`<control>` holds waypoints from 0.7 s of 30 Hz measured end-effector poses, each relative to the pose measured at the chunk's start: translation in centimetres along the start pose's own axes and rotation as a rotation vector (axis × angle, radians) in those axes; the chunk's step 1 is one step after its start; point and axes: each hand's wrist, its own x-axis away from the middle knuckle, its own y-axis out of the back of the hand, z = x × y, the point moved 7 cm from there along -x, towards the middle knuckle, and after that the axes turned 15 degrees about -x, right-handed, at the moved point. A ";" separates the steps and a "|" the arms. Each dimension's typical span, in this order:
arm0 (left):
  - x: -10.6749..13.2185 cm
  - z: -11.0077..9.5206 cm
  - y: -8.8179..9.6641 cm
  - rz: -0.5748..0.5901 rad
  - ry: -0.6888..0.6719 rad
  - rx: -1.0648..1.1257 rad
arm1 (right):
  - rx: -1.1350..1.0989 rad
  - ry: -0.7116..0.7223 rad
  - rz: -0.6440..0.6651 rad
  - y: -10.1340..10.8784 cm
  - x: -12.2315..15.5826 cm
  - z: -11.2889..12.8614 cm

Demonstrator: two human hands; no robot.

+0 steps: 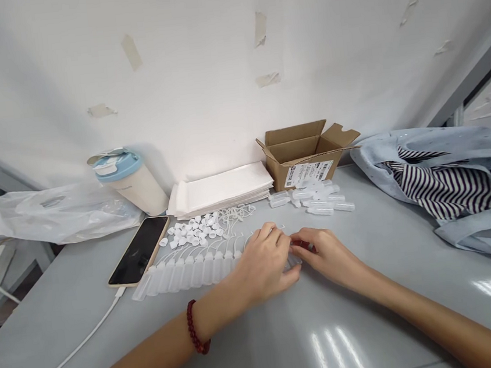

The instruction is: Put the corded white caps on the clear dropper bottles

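Observation:
A row of small clear plastic bottles [193, 271] lies side by side on the grey table, with thin white strings curving from their tops. At the right end of this row, my left hand [263, 264] is curled with its fingertips close to a small clear bottle [294, 259]. My right hand [325, 251] meets it from the right, thumb and fingers pinched on that same bottle. Fingers cover most of it. Behind the row lie a heap of small white caps [195, 231] and a tangle of white strings [233, 215]. Several loose bottles [317, 197] rest at the right.
Against the wall stand an open cardboard box [304, 154], a stack of white envelopes [223, 187] and a blue-lidded cup [133, 181]. A phone [138, 252] with a charging cable lies left. A plastic bag [59, 212] and a light-blue cloth bag [460, 185] flank the table.

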 end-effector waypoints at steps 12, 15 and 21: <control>0.1 -0.1 0.0 0.116 -0.009 0.016 | -0.044 -0.023 0.031 -0.1 0.1 -0.1; 0.1 -0.2 0.1 0.123 -0.013 0.013 | -0.041 -0.035 0.038 -0.1 0.1 -0.1; 0.1 -0.2 0.0 0.134 -0.028 -0.011 | -0.012 -0.045 0.058 0.1 0.0 -0.4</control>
